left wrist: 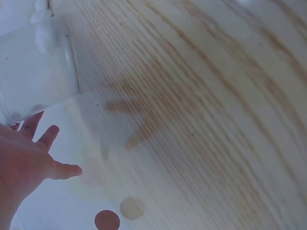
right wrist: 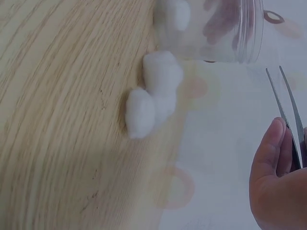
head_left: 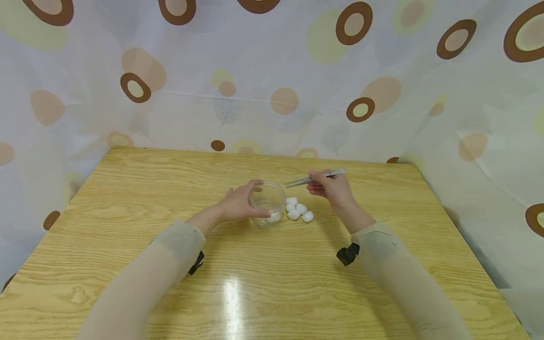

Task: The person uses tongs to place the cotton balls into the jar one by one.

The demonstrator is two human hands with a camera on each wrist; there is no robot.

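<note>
A clear plastic jar (head_left: 267, 203) stands upright on the table, its mouth uncovered. My left hand (head_left: 240, 204) holds it from the left, thumb on the near side and fingers on the far side. One cotton ball (right wrist: 178, 14) shows through the jar's wall, at the bottom. My right hand (head_left: 333, 189) pinches metal tweezers (head_left: 306, 180), whose two tips stand apart with nothing between them, pointing left toward the jar's rim. Several white cotton balls (head_left: 293, 214) lie in a loose cluster just right of the jar, below the tweezers.
The wooden table (head_left: 238, 255) reaches back to a patterned curtain (head_left: 255, 80), which also hangs at both sides. A small black camera (head_left: 348, 254) sits on the right wrist, and another black device (head_left: 196, 262) on the left.
</note>
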